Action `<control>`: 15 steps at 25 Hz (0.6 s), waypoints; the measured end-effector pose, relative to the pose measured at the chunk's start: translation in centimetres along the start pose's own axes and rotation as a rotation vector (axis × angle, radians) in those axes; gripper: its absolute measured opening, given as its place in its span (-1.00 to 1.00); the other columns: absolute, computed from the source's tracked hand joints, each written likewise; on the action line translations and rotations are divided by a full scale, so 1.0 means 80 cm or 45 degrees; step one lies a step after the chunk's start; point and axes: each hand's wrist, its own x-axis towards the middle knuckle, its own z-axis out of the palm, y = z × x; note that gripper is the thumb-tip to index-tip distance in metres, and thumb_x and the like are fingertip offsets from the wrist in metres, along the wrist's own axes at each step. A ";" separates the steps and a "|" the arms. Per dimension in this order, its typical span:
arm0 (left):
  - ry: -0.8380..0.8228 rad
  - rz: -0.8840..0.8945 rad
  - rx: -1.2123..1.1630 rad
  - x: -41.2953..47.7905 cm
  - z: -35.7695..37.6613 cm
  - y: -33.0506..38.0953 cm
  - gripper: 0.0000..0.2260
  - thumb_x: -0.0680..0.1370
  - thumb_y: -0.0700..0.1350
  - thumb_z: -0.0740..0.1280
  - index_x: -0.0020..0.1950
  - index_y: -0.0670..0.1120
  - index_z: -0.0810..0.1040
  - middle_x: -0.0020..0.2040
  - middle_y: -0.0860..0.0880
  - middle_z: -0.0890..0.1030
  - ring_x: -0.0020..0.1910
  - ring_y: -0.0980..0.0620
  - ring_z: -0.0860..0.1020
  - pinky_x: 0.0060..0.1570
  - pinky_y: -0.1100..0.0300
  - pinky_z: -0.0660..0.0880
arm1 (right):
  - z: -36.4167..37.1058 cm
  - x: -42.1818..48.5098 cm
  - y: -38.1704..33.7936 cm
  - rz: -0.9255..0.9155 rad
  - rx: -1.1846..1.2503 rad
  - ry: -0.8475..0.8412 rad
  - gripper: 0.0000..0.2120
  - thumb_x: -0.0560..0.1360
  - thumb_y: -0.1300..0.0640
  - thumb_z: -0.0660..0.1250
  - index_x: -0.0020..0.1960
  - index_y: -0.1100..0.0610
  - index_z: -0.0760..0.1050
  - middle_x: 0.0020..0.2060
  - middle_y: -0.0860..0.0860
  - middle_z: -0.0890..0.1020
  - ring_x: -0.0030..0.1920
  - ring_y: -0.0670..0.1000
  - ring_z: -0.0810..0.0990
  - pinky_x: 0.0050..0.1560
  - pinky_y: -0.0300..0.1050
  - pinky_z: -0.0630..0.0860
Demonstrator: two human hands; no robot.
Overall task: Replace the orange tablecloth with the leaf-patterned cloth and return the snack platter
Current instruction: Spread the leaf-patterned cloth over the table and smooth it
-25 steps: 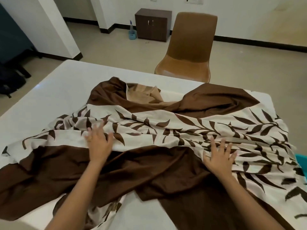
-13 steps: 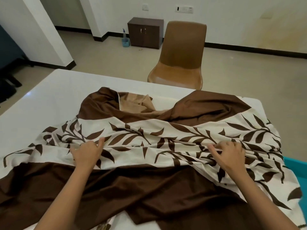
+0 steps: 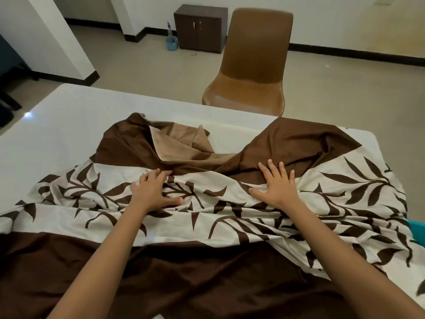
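The cloth [image 3: 230, 217] runs off the near and left edges of my view, so I can't see how far it hangs. It also hides most of the near half of the table [image 3: 69, 125]. At the far fold a tan patch [image 3: 181, 143] shows. I can't tell whether that is the cloth's back or another layer. A teal thing [image 3: 417, 229] pokes out at the right edge, cut off by the cloth and the frame, and I can't make out what it is. My forearms cover part of the dark brown band nearest me.

On the floor, far left of the chair [image 3: 253, 65], a small blue pot [image 3: 172, 44] stands just beside a closed dark cabinet [image 3: 200, 28]. Something with a thin handle stands upright in the pot, too small to name.

The leaf-patterned cloth lies rumpled across the white table, bunched in ridges. Brown bands run along its near and far sides, with the cream leaf panel between them.

My left hand [image 3: 153, 192] rests palm down on the leaf panel. Its fingers reach far to the brown fold, only slightly bent, with the thumb spread right, and it grasps nothing. A ring [image 3: 143, 180] shows on one finger. My right hand [image 3: 279, 188] lies flat with its fingers splayed, the palm on the cream and the fingertips on the far brown band. It presses the cloth without gripping it.
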 end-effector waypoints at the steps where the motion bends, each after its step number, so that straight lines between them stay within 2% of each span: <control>1: 0.177 0.002 -0.024 0.003 -0.008 0.002 -0.24 0.32 0.51 0.17 0.33 0.03 0.41 0.33 -0.10 0.42 0.33 -0.19 0.36 0.22 -0.19 0.31 | -0.007 0.004 -0.001 -0.023 0.007 0.092 -0.23 0.41 -0.39 -0.01 0.54 -0.08 0.08 0.55 0.04 0.12 0.54 0.18 -0.04 0.47 0.22 -0.17; 2: 0.388 0.009 -0.067 0.008 -0.012 0.007 -0.29 0.36 0.50 0.09 0.16 -0.04 0.51 0.16 -0.10 0.51 0.21 -0.17 0.44 0.14 -0.14 0.36 | -0.013 0.010 -0.005 -0.104 0.023 0.186 -0.29 0.45 -0.31 -0.04 0.52 -0.04 0.15 0.52 0.07 0.20 0.54 0.15 0.01 0.48 0.19 -0.15; 3: 0.553 0.021 -0.091 0.016 -0.012 0.015 -0.30 0.41 0.48 0.02 0.07 -0.09 0.53 0.07 -0.12 0.54 0.15 -0.18 0.47 0.13 -0.13 0.36 | -0.016 0.018 -0.010 -0.236 0.033 0.213 -0.34 0.47 -0.25 -0.07 0.52 -0.03 0.17 0.51 0.07 0.22 0.55 0.10 0.02 0.49 0.15 -0.15; 4: 0.617 0.030 -0.113 0.027 -0.012 0.024 -0.30 0.46 0.46 -0.02 0.08 -0.10 0.52 0.09 -0.14 0.55 0.20 -0.20 0.45 0.21 -0.17 0.31 | -0.016 0.025 -0.017 -0.391 0.032 0.162 -0.36 0.49 -0.21 -0.12 0.53 -0.04 0.13 0.53 0.06 0.18 0.55 0.06 -0.02 0.49 0.13 -0.18; 6: 0.407 -0.009 -0.210 0.049 -0.009 0.046 -0.32 0.50 0.43 -0.03 0.28 -0.06 0.46 0.33 -0.14 0.46 0.42 -0.24 0.26 0.39 -0.30 0.00 | -0.004 0.037 -0.025 -0.553 -0.026 -0.024 -0.36 0.49 -0.27 -0.18 0.55 -0.15 -0.04 0.57 -0.01 0.00 0.55 0.02 -0.15 0.47 0.15 -0.28; 7: 0.271 -0.037 -0.244 0.057 -0.006 0.056 -0.30 0.49 0.43 -0.03 0.40 -0.03 0.36 0.45 -0.14 0.33 0.50 -0.23 0.13 0.40 -0.33 -0.14 | 0.001 0.047 -0.021 -0.518 -0.052 -0.063 -0.34 0.47 -0.34 -0.19 0.53 -0.21 -0.12 0.57 -0.04 -0.06 0.55 0.04 -0.20 0.46 0.17 -0.32; 8: 0.236 -0.028 -0.271 0.063 -0.003 0.064 -0.25 0.47 0.45 -0.03 0.49 0.00 0.25 0.53 -0.14 0.19 0.53 -0.22 0.03 0.38 -0.34 -0.21 | 0.000 0.060 -0.010 -0.410 -0.053 -0.063 -0.31 0.44 -0.41 -0.18 0.53 -0.24 -0.16 0.57 -0.05 -0.09 0.55 0.08 -0.21 0.44 0.20 -0.34; 10: 0.335 0.060 -0.234 0.066 0.000 0.069 -0.17 0.41 0.51 -0.05 0.56 0.08 0.04 0.58 -0.15 -0.02 0.55 -0.19 -0.09 0.39 -0.32 -0.24 | -0.016 0.092 0.031 -0.096 -0.010 -0.039 -0.19 0.39 -0.53 -0.10 0.54 -0.22 -0.17 0.56 -0.04 -0.13 0.54 0.14 -0.22 0.42 0.22 -0.34; 12: 0.357 0.098 -0.087 0.062 0.007 0.059 -0.14 0.37 0.55 -0.06 0.56 0.17 -0.08 0.58 -0.12 -0.11 0.54 -0.21 -0.12 0.38 -0.33 -0.24 | -0.043 0.113 0.092 0.267 0.056 -0.067 -0.06 0.33 -0.60 -0.04 0.55 -0.16 -0.19 0.56 -0.01 -0.17 0.53 0.19 -0.23 0.41 0.26 -0.33; 15: 0.241 -0.021 -0.008 0.050 0.025 0.035 -0.12 0.32 0.60 -0.09 0.54 0.23 -0.17 0.58 -0.08 -0.14 0.54 -0.22 -0.13 0.36 -0.39 -0.23 | -0.078 0.113 0.159 0.676 0.164 -0.081 0.04 0.27 -0.63 -0.17 0.57 -0.05 -0.16 0.56 0.08 -0.17 0.53 0.25 -0.22 0.44 0.35 -0.29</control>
